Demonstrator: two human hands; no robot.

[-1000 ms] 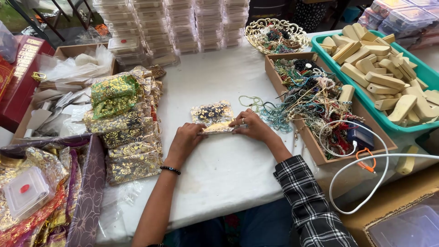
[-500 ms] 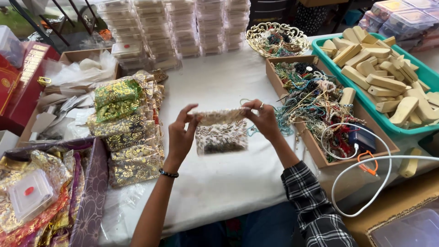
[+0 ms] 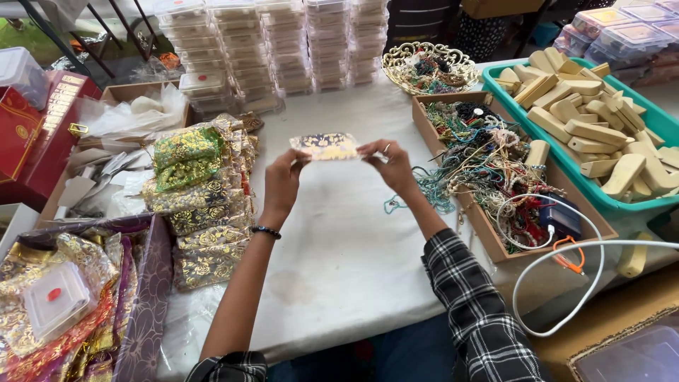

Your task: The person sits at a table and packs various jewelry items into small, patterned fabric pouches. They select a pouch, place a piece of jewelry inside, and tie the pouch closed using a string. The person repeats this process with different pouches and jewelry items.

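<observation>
At the far left, a red box sits at the bench's edge, and below it a purple-lined box holds shiny gold-and-red fabric with a small clear plastic case on top. Next to these, a cardboard tray contains crumpled clear plastic bags. A heap of organza pouches, green and gold-patterned, lies on the white bench, and behind it rise stacks of clear plastic cases.

The left hand, a dark bead bracelet at its wrist, pinches the left end of a small pouch. The pouch is dark blue sheer fabric with a gold floral print, stretched flat and horizontal, raised above the middle of the bench between the two hands. The right hand is closed on its right end, thumb and fingers clamped on the fabric; its arm wears a black-and-white checked sleeve.

Further right, a gold filigree basket holds tangled bead strings. In front of it a long cardboard box is full of mixed bracelets and coloured cords, some turquoise strands spilling onto the bench just beside the right hand; a dark blue device lies at its near end, and a white cable loops out from it. At the far right, a green plastic tray is piled with pale wooden blocks.
</observation>
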